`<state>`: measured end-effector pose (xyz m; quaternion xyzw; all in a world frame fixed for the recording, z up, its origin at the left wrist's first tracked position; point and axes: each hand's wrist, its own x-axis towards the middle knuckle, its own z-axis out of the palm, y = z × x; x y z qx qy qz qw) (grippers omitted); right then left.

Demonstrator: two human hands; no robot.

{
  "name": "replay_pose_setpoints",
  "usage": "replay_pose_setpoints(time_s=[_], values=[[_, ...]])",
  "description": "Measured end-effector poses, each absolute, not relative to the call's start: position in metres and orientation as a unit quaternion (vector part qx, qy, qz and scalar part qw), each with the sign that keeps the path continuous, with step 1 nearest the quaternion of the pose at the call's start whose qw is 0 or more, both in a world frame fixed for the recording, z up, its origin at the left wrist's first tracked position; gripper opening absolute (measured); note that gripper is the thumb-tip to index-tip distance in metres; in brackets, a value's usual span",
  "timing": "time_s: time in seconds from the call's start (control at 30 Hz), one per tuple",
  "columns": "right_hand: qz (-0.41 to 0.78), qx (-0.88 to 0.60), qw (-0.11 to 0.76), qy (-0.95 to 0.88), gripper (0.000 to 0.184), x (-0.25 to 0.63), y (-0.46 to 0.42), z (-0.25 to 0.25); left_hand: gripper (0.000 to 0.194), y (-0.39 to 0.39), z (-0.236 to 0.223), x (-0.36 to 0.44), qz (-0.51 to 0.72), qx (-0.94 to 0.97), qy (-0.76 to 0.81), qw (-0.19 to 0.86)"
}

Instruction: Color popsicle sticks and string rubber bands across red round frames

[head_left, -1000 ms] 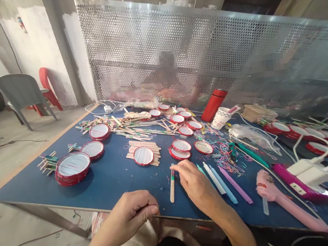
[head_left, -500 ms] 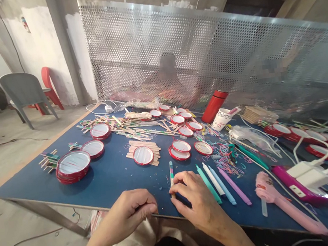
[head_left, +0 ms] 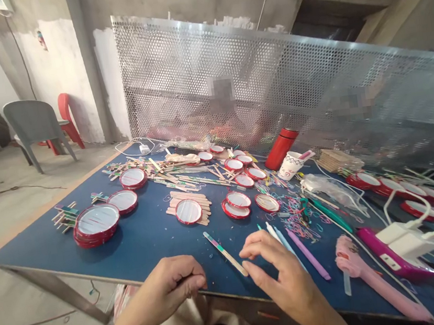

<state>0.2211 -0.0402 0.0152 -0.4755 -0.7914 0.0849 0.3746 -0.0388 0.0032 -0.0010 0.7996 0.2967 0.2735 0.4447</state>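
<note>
A wooden craft stick (head_left: pixel 226 253) with purple, green and pale bands lies slantwise on the blue table near its front edge. My right hand (head_left: pixel 280 276) is just right of the stick's lower end, thumb and forefinger apart. The thumb tip is close by that end; whether it touches, I cannot tell. To the left, my left hand (head_left: pixel 172 286) is closed at the table edge, thumb against curled fingers; what they hold, if anything, is hidden. Beyond the stick, a round red-rimmed disc (head_left: pixel 189 211) rests on a row of plain craft sticks (head_left: pixel 203 198).
Colored pens (head_left: pixel 308 254) lie right of my right hand, near loose rubber bands (head_left: pixel 301 220). A pink roll (head_left: pixel 377 280) and a purple power strip (head_left: pixel 395 259) are farther right. Stacked red-rimmed discs (head_left: pixel 96 225) stand left. A red bottle (head_left: pixel 281 149) and paper cup (head_left: pixel 290 165) stand behind.
The banded craft stick has turned from nearly upright in view to slanting, its far end leftward. My right hand has shifted right and its fingers have come off the stick. My left hand is nearly unmoved.
</note>
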Motion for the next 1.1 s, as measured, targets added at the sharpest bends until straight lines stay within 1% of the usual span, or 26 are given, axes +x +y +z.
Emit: replay_pose_setpoints(time_s=[0.1, 0.13, 0.27, 0.37, 0.53, 0.73, 0.93, 1.1], values=[[0.036, -0.512, 0.328, -0.793, 0.007, 0.223, -0.037, 0.014, 0.032, 0.003, -0.002, -0.039, 0.28, 0.8, 0.29, 0.445], [0.019, -0.523, 0.312, -0.793, 0.01, 0.222, -0.037, 0.011, 0.033, 0.003, -0.002, -0.039, 0.281, 0.8, 0.289, 0.443], [-0.036, -0.547, 0.275, -0.79, 0.035, 0.207, -0.037, -0.003, 0.037, 0.002, -0.002, -0.038, 0.282, 0.808, 0.285, 0.431], [-0.069, -0.549, 0.261, -0.791, 0.042, 0.2, -0.037, -0.011, 0.04, 0.001, 0.0, -0.038, 0.284, 0.809, 0.289, 0.426], [-0.137, -0.555, 0.257, -0.78, 0.04, 0.2, -0.034, -0.017, 0.034, -0.001, 0.003, -0.037, 0.281, 0.807, 0.296, 0.427], [-0.141, -0.598, 0.245, -0.75, 0.042, 0.201, -0.037, -0.019, 0.029, 0.0, 0.0, -0.037, 0.285, 0.804, 0.293, 0.432], [-0.198, -0.637, 0.225, -0.71, 0.041, 0.198, -0.046, -0.026, 0.03, -0.001, -0.002, -0.037, 0.289, 0.811, 0.284, 0.423], [-0.24, -0.65, 0.219, -0.687, 0.036, 0.195, -0.056, -0.027, 0.033, -0.001, -0.002, -0.037, 0.291, 0.813, 0.282, 0.417]])
